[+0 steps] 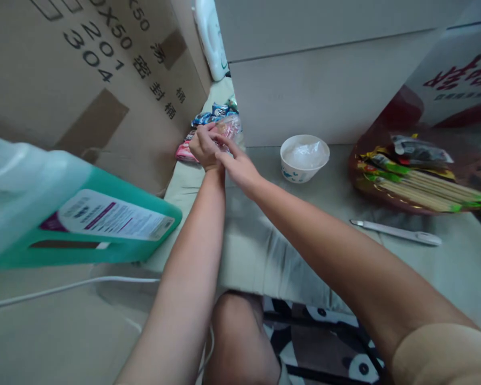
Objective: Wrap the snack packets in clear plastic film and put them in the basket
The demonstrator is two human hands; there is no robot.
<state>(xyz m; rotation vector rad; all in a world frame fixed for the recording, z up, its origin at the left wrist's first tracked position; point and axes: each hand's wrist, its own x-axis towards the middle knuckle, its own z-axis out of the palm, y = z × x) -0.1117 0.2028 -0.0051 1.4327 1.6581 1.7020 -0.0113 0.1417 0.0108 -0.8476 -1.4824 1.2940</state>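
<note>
Close together above the far left of the cloth-covered table, my two hands meet at a clear plastic packet (229,126) with something pinkish inside. My left hand (204,145) is closed, its fingers curled at the packet's near left side. From the right, my right hand (237,167) overlaps the left one, thumb and fingers closing toward the packet's lower edge; the fingertips are partly hidden. Just behind and left lie small wrapped snacks: blue packs (220,110) and a pink pack (185,152). A white paper bowl (299,174) with clear plastic in it stands right of my hands.
A large jug of green liquid (160,224) and a tall cardboard box (144,123) crowd the left. At the right are a dark red tray (360,187) of packaged sticks and a white peeler-like tool (396,231). A white bottle (211,40) stands behind, beside a pale panel (324,91).
</note>
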